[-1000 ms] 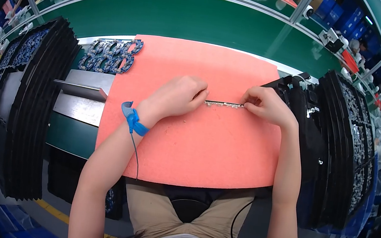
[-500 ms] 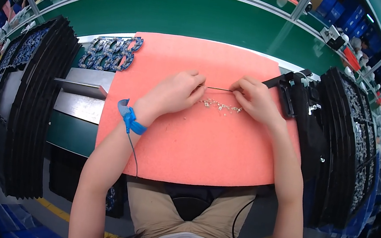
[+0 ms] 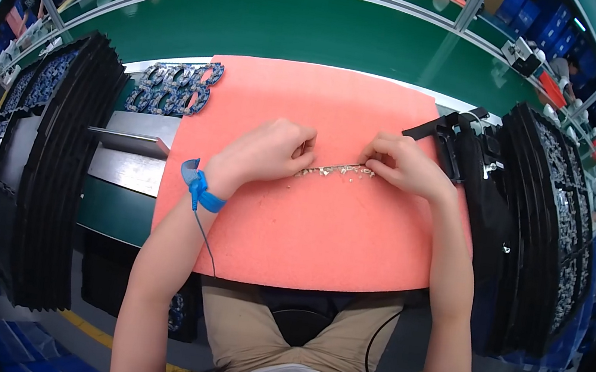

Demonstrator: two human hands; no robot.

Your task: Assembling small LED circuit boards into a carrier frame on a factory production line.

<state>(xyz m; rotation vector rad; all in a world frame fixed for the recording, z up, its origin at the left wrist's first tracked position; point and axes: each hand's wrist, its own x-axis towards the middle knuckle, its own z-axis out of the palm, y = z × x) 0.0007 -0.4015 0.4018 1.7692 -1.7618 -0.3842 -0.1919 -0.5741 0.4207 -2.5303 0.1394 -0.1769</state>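
Observation:
My left hand [image 3: 266,153] is closed, its fingertips pinching one end of a thin dark strip [image 3: 340,166]. The other end sits in the pinched fingers of my right hand [image 3: 400,163]. Stretched between both hands, the strip slants a little, its right end farther from me. Small pale metallic pieces [image 3: 327,171] lie in a row right along its near side; whether any of them are fixed to it I cannot tell. Beneath everything is a pink foam mat [image 3: 306,240]. A blue wrist strap [image 3: 207,198] with a cord is round my left wrist.
Blue circuit boards [image 3: 174,87] lie at the mat's far left corner, near a metal plate [image 3: 128,164]. Tall stacks of black trays stand at left [image 3: 58,177] and right [image 3: 540,233]. Black devices [image 3: 461,147] sit by the mat's right edge. A green conveyor [image 3: 296,31] runs behind.
Both hands have come slightly toward me with the strip, which now lies against the metallic pieces instead of beyond them. It has gone from level to slanted.

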